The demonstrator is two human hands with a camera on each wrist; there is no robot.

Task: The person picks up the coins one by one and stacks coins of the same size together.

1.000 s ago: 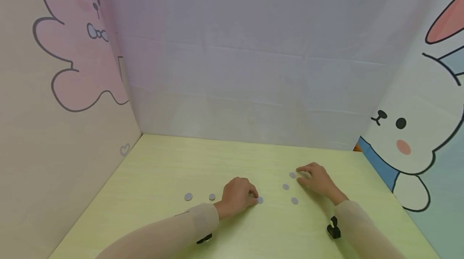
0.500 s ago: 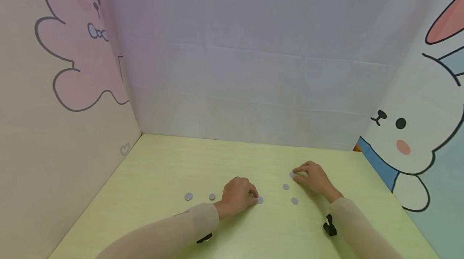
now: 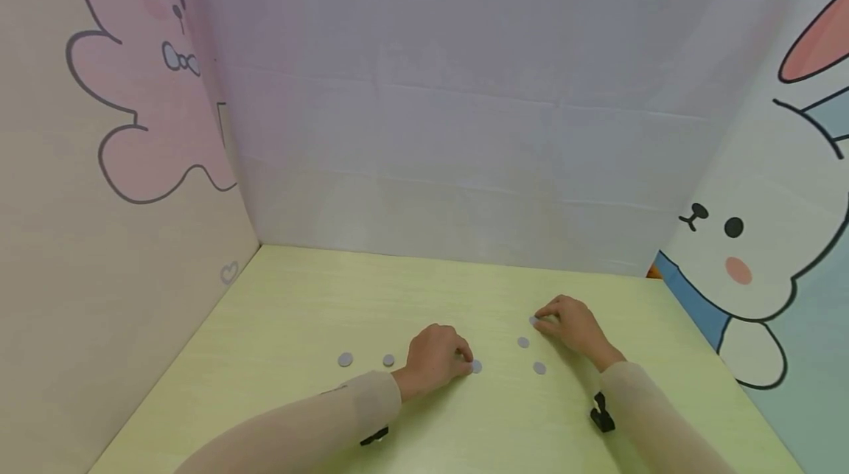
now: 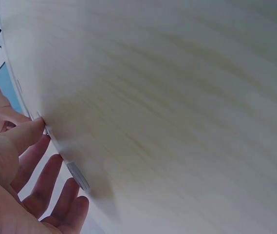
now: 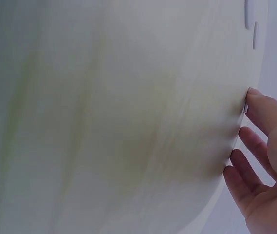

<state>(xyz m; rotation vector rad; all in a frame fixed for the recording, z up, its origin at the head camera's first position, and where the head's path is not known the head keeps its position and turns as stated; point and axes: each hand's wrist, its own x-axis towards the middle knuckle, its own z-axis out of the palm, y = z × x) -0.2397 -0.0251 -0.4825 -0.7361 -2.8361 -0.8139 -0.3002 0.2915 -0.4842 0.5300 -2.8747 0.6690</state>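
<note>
My left hand (image 3: 434, 360) rests low over the table with thumb and index finger pinching a small flat grey disc (image 3: 477, 366). Farther back on the right, my right hand (image 3: 575, 325) pinches another grey disc (image 3: 533, 321) at its right edge, partly covered by the fingertips. In the right wrist view, that disc (image 5: 246, 108) shows as a thin sliver beside the thumb. A thicker grey disc, seemingly a small stack (image 4: 78, 176), stands near the left hand's outer fingers in the left wrist view. Two loose discs lie between the hands, one (image 3: 523, 342) behind the other (image 3: 539, 368).
At the left, a disc (image 3: 345, 360) lies beside the thicker one (image 3: 388, 360). The pale yellow tabletop (image 3: 318, 297) meets a white cloth backdrop (image 3: 451, 127). Side panels carry a pink bear (image 3: 159, 105) and a white rabbit (image 3: 769, 216). Black wrist mounts (image 3: 602, 415) hang under the sleeves.
My right hand has moved slightly left, and its spread thumb and index finger have closed onto the rear disc. The left hand has stayed in place.
</note>
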